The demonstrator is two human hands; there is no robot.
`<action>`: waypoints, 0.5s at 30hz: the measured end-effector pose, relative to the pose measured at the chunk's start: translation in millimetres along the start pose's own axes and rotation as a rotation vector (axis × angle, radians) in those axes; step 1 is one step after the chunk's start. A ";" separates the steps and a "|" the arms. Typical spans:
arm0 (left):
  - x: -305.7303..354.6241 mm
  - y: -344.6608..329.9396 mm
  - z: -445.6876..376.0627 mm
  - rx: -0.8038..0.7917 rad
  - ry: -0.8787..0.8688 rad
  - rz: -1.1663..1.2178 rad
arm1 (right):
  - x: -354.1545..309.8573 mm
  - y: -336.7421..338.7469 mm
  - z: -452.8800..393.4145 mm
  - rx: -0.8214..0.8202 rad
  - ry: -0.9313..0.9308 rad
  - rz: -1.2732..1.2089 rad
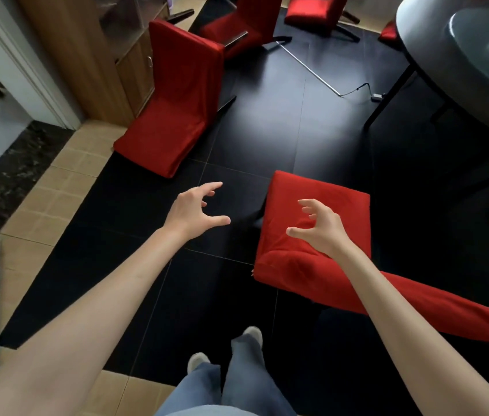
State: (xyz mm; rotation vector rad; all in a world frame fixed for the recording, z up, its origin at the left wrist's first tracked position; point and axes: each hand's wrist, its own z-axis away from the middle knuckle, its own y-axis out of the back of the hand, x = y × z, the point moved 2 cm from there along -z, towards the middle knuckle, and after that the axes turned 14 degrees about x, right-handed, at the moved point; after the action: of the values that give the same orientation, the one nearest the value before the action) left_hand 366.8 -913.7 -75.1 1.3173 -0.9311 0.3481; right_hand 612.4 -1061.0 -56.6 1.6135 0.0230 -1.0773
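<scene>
A red-covered chair [324, 205] stands on the black floor right in front of me, its seat toward the table and its backrest slanting to the lower right. My right hand [318, 228] hovers over that seat with fingers spread and loosely curled, holding nothing. My left hand [196, 210] hangs in the air left of the chair, over bare floor, fingers likewise spread and empty. Neither hand touches the chair.
Another red chair [174, 109] stands by a wooden cabinet [93, 55] at the upper left. Two more red chairs [249, 22] stand farther back. A round dark table [435, 49] fills the upper right, a thin rod with a cable [312, 69] on the floor beside it. My feet [252, 336] show below.
</scene>
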 end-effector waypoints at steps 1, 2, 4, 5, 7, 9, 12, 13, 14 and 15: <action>-3.5 4.0 -9.5 0.004 0.010 0.007 | -7.9 -6.7 -8.4 -0.007 0.001 -0.004; -6.6 7.5 -19.5 0.008 0.019 0.012 | -15.3 -13.4 -17.7 -0.014 0.003 -0.005; -12.7 12.1 -42.2 0.015 0.035 0.017 | -27.2 -25.8 -40.0 -0.025 0.006 -0.001; -15.7 14.0 -54.8 0.017 0.043 0.018 | -32.4 -31.7 -53.0 -0.026 0.007 -0.001; -20.9 18.6 -81.2 0.028 0.058 0.022 | -42.7 -43.9 -81.1 -0.027 0.016 -0.003; -28.0 23.3 -108.7 0.058 0.078 0.030 | -52.5 -57.1 -112.2 -0.048 0.026 -0.003; -38.8 32.1 -146.9 0.099 0.122 0.046 | -71.5 -78.4 -156.7 -0.095 0.008 -0.026; -42.7 35.4 -159.5 0.117 0.138 0.057 | -80.4 -85.5 -171.6 -0.115 0.009 -0.033; -47.4 38.4 -171.6 0.130 0.153 0.069 | -89.2 -92.5 -186.1 -0.127 0.008 -0.040; -52.1 41.6 -183.6 0.136 0.168 0.076 | -98.3 -99.1 -199.9 -0.136 0.008 -0.047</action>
State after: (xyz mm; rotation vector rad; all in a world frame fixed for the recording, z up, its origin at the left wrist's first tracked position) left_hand 375.9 -718.7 -80.3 1.3557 -0.8282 0.5808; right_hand 626.1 -818.8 -81.4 1.5011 0.1379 -1.0818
